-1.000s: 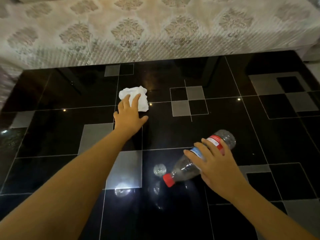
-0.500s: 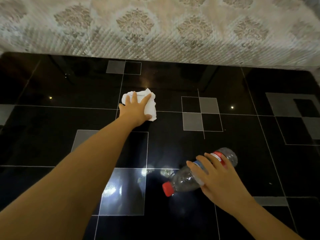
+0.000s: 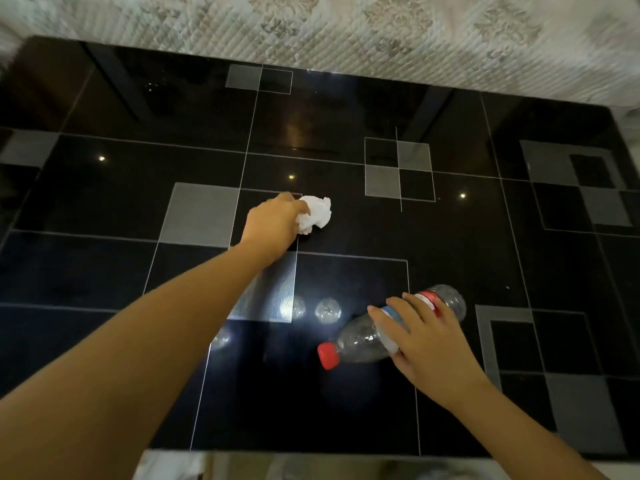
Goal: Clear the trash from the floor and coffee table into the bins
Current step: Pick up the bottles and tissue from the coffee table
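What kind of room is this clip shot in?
Probably a home living room: a glossy black glass coffee table with grey squares stands against patterned quilted upholstery, likely a sofa, with a crumpled tissue and plastic bottle on it.

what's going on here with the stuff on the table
A person is clearing trash off a glossy black coffee table. Their left hand grips a crumpled white tissue, while the right hand holds an empty plastic bottle with a red cap, lying on its side. No bin is in view.
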Tool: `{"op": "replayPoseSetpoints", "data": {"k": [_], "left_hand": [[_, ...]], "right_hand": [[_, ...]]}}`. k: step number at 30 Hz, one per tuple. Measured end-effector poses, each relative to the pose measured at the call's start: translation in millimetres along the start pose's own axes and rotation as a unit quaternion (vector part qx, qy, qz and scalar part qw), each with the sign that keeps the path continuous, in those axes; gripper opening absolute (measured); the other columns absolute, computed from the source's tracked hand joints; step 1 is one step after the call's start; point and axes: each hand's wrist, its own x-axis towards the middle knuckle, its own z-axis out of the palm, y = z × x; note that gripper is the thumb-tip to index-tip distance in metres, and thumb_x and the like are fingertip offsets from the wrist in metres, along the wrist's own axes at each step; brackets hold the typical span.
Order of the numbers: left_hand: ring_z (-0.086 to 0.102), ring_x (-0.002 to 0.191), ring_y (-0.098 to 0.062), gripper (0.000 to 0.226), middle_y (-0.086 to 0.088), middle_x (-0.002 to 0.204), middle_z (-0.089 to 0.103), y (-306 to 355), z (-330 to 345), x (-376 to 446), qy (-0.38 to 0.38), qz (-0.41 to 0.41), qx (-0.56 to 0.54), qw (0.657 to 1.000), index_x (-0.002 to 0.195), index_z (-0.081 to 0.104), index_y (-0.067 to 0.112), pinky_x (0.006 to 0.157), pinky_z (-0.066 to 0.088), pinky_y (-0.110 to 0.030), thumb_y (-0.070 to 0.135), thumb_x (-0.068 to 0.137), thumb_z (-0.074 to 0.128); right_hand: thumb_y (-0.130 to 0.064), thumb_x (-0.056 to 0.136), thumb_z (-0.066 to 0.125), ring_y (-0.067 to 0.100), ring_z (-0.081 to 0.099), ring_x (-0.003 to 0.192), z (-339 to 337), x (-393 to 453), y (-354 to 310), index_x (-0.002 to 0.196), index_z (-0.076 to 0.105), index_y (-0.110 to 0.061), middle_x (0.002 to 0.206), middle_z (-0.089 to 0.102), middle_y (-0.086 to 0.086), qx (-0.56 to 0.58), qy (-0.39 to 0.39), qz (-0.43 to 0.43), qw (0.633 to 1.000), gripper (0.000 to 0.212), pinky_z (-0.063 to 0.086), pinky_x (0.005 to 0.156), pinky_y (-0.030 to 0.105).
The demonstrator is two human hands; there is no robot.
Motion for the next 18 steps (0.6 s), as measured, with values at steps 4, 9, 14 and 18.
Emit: {"op": "replayPoseSetpoints", "data": {"k": [4,9,14,18], "left_hand": [[0.058,0.099,-0.027,0.028,-0.002,0.119,0.057,8.3,6.5,-95.2,0.026,-0.001,-0.080,0.996,0.114,0.064,0.023,0.080,0.047,-0.039,0.015,0.088,0.058],[0.058,0.099,-0.024,0.029,0.002,0.120,0.057,6.7,24.4,-232.0,0.060,-0.008,-0.096,0.994,0.111,0.066,0.027,0.077,0.048,-0.038,0.013,0.087,0.057],[0.058,0.096,-0.024,0.030,0.000,0.119,0.057,-9.8,56.7,-345.7,0.053,-0.044,-0.106,0.992,0.110,0.066,0.023,0.070,0.047,-0.034,0.011,0.084,0.060],[0.057,0.101,-0.026,0.030,-0.004,0.120,0.057,-38.2,87.4,-413.8,0.037,-0.152,-0.110,0.982,0.116,0.063,0.019,0.078,0.043,-0.031,0.011,0.088,0.058]], "right_hand": [[-0.020,0.054,0.086,0.033,0.061,0.105,-13.8,-52.4,-32.4,0.123,0.062,-0.019,0.117,0.063,0.012,0.009,0.022,0.032,0.999,0.072,0.052,0.079,0.052],[-0.019,0.057,0.085,0.035,0.059,0.108,-11.8,-120.6,-88.2,0.125,0.060,-0.019,0.118,0.062,0.013,0.016,0.044,0.046,0.998,0.072,0.049,0.083,0.053],[-0.020,0.055,0.085,0.035,0.060,0.106,7.1,-182.1,-145.0,0.122,0.061,-0.020,0.115,0.063,0.012,0.021,0.059,0.045,0.997,0.071,0.048,0.085,0.052],[-0.020,0.051,0.085,0.036,0.059,0.102,33.6,-228.4,-172.1,0.123,0.060,-0.020,0.115,0.061,0.012,0.034,0.062,0.038,0.997,0.076,0.047,0.082,0.052]]}}
